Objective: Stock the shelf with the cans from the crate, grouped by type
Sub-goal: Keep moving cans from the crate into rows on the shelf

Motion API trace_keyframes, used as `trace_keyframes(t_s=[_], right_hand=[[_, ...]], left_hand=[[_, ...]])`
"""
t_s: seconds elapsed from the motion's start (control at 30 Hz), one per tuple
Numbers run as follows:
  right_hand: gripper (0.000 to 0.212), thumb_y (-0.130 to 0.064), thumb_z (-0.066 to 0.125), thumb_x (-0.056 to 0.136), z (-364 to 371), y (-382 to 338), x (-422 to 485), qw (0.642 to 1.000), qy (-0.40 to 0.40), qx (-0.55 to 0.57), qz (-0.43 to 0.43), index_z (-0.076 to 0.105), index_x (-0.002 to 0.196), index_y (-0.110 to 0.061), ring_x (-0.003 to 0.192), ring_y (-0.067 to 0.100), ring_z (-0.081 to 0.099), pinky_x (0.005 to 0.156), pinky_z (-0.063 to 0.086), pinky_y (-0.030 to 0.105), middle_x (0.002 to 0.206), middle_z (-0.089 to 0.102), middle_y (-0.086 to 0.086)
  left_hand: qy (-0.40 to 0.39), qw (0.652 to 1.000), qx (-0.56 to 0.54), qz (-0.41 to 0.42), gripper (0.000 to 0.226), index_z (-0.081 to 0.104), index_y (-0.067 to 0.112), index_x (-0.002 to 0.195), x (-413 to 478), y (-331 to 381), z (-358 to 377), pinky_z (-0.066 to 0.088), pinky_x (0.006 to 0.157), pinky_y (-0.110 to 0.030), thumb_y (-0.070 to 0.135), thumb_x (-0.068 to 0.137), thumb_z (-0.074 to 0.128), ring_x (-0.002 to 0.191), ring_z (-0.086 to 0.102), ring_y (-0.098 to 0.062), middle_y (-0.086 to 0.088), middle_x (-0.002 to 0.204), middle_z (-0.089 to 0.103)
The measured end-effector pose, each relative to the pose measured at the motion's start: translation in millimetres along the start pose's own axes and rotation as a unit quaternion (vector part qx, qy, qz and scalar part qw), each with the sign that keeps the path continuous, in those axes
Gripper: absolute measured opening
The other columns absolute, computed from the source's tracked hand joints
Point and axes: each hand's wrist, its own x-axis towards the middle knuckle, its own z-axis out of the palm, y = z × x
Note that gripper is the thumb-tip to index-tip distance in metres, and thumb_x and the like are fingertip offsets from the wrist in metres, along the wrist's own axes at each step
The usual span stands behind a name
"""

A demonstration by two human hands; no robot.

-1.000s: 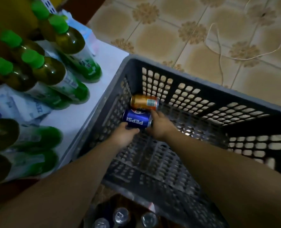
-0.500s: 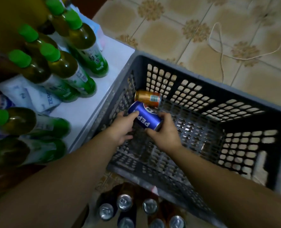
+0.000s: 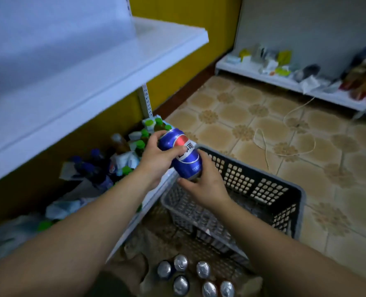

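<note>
At the bottom edge, a cluster of upright cans (image 3: 181, 262) on the floor, silver tops up, just in front of a grey slatted crate (image 3: 285, 189). Above the crate's left rim, a blue Pepsi can (image 3: 184, 159), tilted and gripped at both ends: left hand (image 3: 156, 157) curled round the upper end, thumb across the label, right hand (image 3: 205, 185) cupped round the lower end. To the left, green-capped bottles (image 3: 144, 133) crowded on the lower shelf (image 3: 130, 228), under a white upper shelf (image 3: 113, 67). Beyond, tiled floor (image 3: 242, 108) with a loose white cord (image 3: 265, 144), then a low far shelf (image 3: 263, 76) of packets along the wall.
</note>
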Motion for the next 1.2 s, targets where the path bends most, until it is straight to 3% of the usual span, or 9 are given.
trace_keyframes(t_s=[0.13,0.23,0.3,0.4,0.5,0.67,0.87,1.0,1.2], right_hand=[[0.090,-0.031,0.082,0.073,12,-85,-22,0.996,-0.013,-0.015,-0.086,0.031,0.146,-0.018,0.119,0.012,0.046,0.097,0.038,0.022,0.136,0.044,-0.001],[0.090,-0.043,0.078,0.070,29,-145,-40,0.986,-0.053,-0.015,-0.154,0.031,0.145,-0.022,0.119,0.014,0.049,0.099,0.046,0.035,0.135,0.045,-0.001],[0.087,-0.049,0.074,0.066,43,-183,-50,0.976,-0.081,-0.010,-0.203,0.035,0.140,-0.027,0.114,0.015,0.055,0.093,0.050,0.040,0.129,0.051,-0.003],[0.077,-0.038,0.078,0.070,71,-236,-68,0.955,-0.130,-0.010,-0.266,0.038,0.136,-0.031,0.109,0.011,0.057,0.088,0.053,0.038,0.124,0.056,-0.006],[0.074,-0.040,0.076,0.075,105,-280,-88,0.934,-0.179,-0.030,-0.306,0.037,0.137,-0.030,0.113,0.013,0.055,0.092,0.049,0.034,0.127,0.055,-0.005],[0.091,-0.046,0.071,0.081,167,-331,-119,0.896,-0.246,-0.147,-0.340,0.019,0.152,-0.022,0.137,0.021,0.035,0.109,0.033,0.034,0.153,0.033,0.002],[0.075,-0.062,0.046,0.090,229,-368,-145,0.828,-0.291,-0.308,-0.367,0.026,0.150,-0.021,0.138,0.027,0.031,0.112,0.029,0.042,0.154,0.030,0.006],[0.069,-0.064,0.024,0.094,263,-384,-155,0.783,-0.323,-0.379,-0.373,0.024,0.150,-0.024,0.142,0.030,0.022,0.114,0.020,0.051,0.158,0.023,0.008],[0.075,-0.073,0.015,0.090,291,-393,-156,0.745,-0.327,-0.434,-0.386,0.012,0.153,-0.031,0.147,0.033,0.006,0.116,0.006,0.057,0.162,0.006,0.006]], left_hand=[[0.011,0.998,0.013,0.057,0.063,0.042,0.032,0.128,-65,61,-54,0.058,0.070,-0.042,0.010,0.079,0.075,0.096,0.063,-0.018,0.003,0.115,0.058],[0.056,0.989,0.051,0.129,0.064,0.044,0.029,0.126,-109,99,-104,0.054,0.061,-0.030,0.003,0.076,0.074,0.091,0.063,-0.017,-0.001,0.113,0.058],[0.092,0.978,0.078,0.169,0.068,0.044,0.024,0.129,-138,119,-140,0.053,0.068,-0.031,0.000,0.074,0.075,0.092,0.063,-0.020,-0.001,0.110,0.057],[0.143,0.966,0.090,0.197,0.071,0.043,0.023,0.131,-186,139,-196,0.054,0.073,-0.035,-0.001,0.073,0.076,0.093,0.062,-0.016,0.007,0.107,0.055],[0.190,0.954,0.105,0.206,0.076,0.041,0.026,0.134,-231,149,-251,0.056,0.070,-0.036,0.000,0.072,0.077,0.095,0.061,-0.012,0.007,0.111,0.057],[0.282,0.925,0.164,0.194,0.078,0.039,0.028,0.135,-302,148,-333,0.053,0.089,-0.045,0.003,0.072,0.078,0.105,0.059,-0.019,0.001,0.122,0.055],[0.352,0.902,0.192,0.156,0.079,0.038,0.030,0.135,-364,125,-408,0.045,0.088,-0.034,0.001,0.073,0.077,0.107,0.055,-0.018,0.003,0.120,0.051],[0.377,0.893,0.204,0.140,0.081,0.034,0.029,0.138,-386,107,-444,0.042,0.093,-0.034,0.001,0.075,0.076,0.110,0.053,-0.019,0.001,0.124,0.051],[0.393,0.885,0.211,0.132,0.082,0.031,0.031,0.137,-394,85,-483,0.042,0.097,-0.034,0.003,0.075,0.077,0.110,0.053,-0.017,0.002,0.125,0.051]])
